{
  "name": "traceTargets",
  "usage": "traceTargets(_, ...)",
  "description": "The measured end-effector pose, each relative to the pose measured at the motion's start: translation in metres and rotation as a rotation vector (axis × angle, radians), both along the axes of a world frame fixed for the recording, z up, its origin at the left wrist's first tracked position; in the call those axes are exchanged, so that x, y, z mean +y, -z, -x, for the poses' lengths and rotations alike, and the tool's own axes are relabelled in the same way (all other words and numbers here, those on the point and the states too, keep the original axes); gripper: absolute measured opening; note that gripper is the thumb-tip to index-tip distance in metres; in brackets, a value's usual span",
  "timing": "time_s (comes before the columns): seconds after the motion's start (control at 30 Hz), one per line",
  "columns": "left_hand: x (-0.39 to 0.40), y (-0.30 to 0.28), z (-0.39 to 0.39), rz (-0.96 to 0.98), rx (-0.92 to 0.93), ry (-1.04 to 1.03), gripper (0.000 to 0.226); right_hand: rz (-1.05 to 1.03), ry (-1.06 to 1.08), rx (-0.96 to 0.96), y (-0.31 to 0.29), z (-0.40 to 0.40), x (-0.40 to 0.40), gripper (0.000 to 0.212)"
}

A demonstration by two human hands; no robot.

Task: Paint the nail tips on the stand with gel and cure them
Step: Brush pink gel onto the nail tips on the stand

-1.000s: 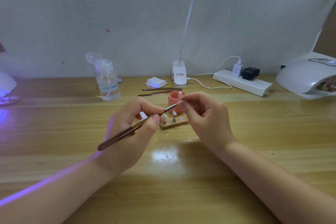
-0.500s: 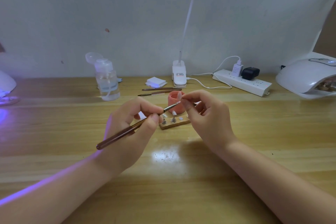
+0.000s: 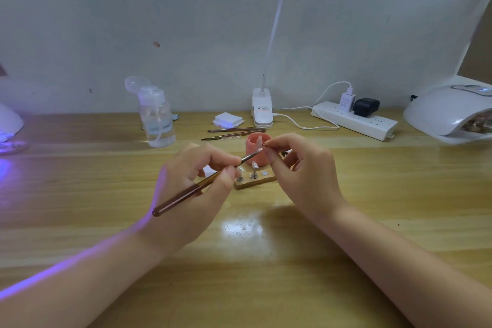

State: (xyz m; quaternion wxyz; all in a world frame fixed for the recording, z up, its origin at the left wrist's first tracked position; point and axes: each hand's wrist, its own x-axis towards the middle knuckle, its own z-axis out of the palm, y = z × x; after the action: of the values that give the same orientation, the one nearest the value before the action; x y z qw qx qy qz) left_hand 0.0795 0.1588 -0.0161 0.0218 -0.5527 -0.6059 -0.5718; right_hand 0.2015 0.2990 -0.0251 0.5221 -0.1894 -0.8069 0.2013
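Both hands (image 3: 195, 181) (image 3: 300, 168) raised close together, fingers pinched.

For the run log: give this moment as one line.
left hand: holds brush | right hand: pinches nail tip | brush tip: at nail tip | stand: two tips mounted | step: painting

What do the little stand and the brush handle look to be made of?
The stand looks like pale unfinished wood with small metal pegs, matte with visible grain. The brush in the left hand looks like glossy translucent brown plastic or resin, ending in a metal ferrule.
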Motion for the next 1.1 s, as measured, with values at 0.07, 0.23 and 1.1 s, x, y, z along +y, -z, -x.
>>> traceTargets(0.07, -0.0003, 0.0002, 0.0005, -0.02, 0.012, -0.002, 0.018, 0.002, -0.002, 0.003, -0.0002, 0.0003, -0.0005, 0.006)
traceTargets(0.23, 0.0012, -0.002, -0.0005, -0.028, -0.046, -0.02, 0.016, 0.027, -0.016, -0.013, 0.0014, 0.0006, 0.0008, 0.002)
traceTargets(1.1, 0.0021, 0.0012, 0.0001, -0.078, -0.109, 0.027, 0.015, 0.308, -0.215, 0.1, 0.0021, 0.0019, -0.0028, 0.002)
